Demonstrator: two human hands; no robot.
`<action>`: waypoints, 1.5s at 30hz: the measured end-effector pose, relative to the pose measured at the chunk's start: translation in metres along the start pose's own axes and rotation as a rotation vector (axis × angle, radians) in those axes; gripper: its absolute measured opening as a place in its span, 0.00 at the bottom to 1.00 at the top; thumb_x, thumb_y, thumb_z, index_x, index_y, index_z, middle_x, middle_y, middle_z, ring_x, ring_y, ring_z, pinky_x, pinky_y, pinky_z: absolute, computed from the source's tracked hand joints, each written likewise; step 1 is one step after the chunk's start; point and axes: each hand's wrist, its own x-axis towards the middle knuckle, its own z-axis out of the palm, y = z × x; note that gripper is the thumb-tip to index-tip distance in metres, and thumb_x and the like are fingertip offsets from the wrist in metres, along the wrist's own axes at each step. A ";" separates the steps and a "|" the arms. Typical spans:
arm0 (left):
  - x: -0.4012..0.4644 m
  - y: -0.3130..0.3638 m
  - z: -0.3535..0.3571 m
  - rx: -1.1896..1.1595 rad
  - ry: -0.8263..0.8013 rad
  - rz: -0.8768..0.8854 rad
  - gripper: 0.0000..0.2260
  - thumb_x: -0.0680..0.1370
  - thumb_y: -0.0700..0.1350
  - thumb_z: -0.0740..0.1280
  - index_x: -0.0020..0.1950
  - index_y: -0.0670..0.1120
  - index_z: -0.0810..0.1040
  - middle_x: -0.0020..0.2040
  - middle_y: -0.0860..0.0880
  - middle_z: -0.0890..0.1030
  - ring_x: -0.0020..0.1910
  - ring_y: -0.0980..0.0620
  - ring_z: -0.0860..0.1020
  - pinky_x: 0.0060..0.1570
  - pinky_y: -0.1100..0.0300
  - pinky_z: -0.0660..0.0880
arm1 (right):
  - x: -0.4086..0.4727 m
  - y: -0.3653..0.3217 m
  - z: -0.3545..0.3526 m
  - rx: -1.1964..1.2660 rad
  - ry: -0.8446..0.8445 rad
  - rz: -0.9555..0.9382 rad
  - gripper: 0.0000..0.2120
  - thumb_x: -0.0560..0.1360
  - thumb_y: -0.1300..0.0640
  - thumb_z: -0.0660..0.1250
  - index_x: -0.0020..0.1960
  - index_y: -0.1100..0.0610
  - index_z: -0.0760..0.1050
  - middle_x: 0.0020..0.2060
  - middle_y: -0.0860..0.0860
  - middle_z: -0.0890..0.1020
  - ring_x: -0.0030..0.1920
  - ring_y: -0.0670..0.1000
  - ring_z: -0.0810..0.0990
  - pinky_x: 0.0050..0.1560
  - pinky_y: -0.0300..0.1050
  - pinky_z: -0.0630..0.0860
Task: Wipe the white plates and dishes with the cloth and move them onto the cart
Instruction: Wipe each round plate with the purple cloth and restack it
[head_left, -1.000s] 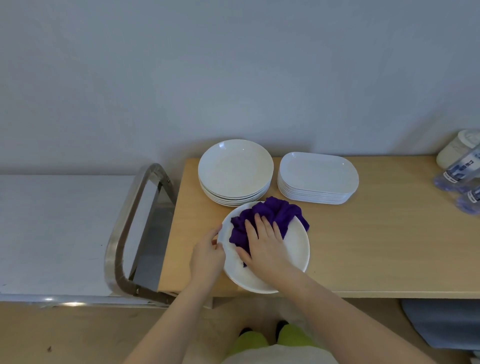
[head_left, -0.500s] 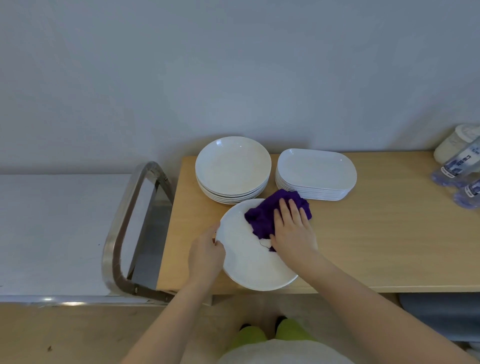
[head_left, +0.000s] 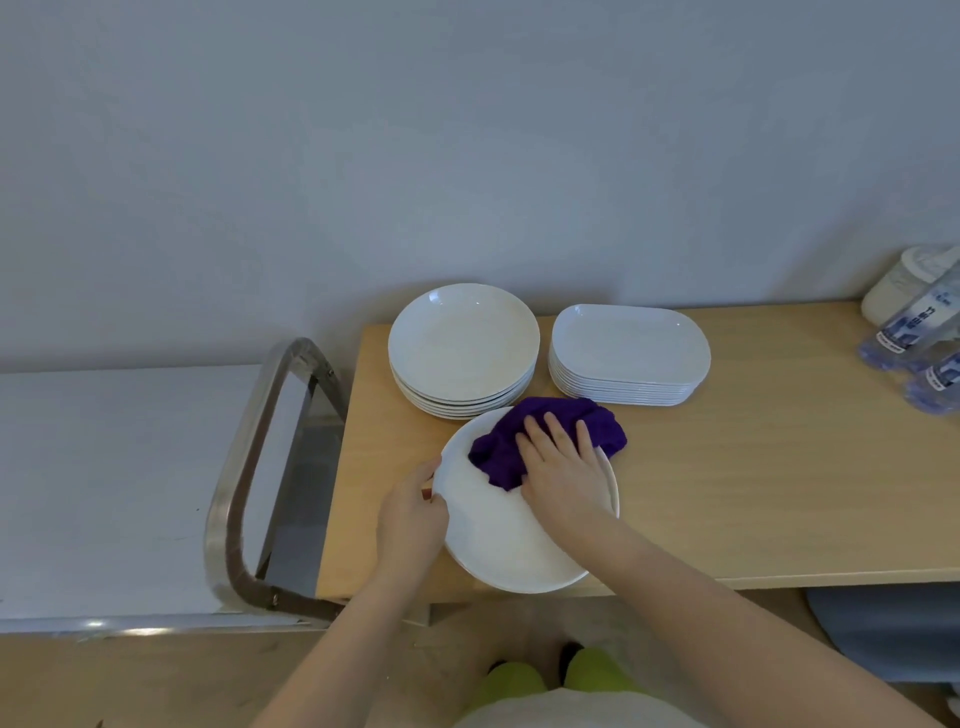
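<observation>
The white plate (head_left: 511, 540) lies at the counter (head_left: 753, 483) front edge, directly before the person. The right hand (head_left: 563, 470) presses the purple cloth (head_left: 550, 436) flat-fingered on its far side; the left hand (head_left: 413, 519) pinches its left rim, nearer the cart (head_left: 104, 483) standing to the left.

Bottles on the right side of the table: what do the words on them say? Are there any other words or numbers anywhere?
Labels on the water bottles: there is blue print, but it is too small and blurred to read.
White container behind the bottles: no readable text.
Plates, cloth, table, cart: no words or numbers show.
</observation>
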 end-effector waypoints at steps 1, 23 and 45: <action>0.000 0.000 0.000 -0.005 -0.004 -0.003 0.18 0.77 0.39 0.64 0.66 0.51 0.74 0.54 0.58 0.79 0.45 0.62 0.75 0.34 0.73 0.68 | 0.004 -0.006 0.001 0.010 -0.010 -0.030 0.24 0.82 0.52 0.50 0.77 0.52 0.53 0.77 0.49 0.52 0.77 0.53 0.46 0.73 0.59 0.37; -0.005 0.001 0.004 0.131 0.047 0.041 0.20 0.79 0.40 0.62 0.71 0.51 0.70 0.63 0.53 0.77 0.48 0.58 0.71 0.38 0.66 0.71 | -0.055 0.018 -0.005 0.078 -0.063 0.068 0.19 0.80 0.46 0.55 0.64 0.55 0.74 0.72 0.52 0.66 0.75 0.52 0.54 0.74 0.51 0.45; -0.013 0.006 0.007 0.258 0.072 0.099 0.19 0.79 0.38 0.58 0.69 0.52 0.71 0.58 0.52 0.77 0.51 0.53 0.74 0.49 0.51 0.78 | -0.102 0.032 -0.012 0.104 0.197 -0.312 0.10 0.61 0.43 0.78 0.40 0.45 0.83 0.40 0.39 0.83 0.47 0.42 0.83 0.54 0.44 0.78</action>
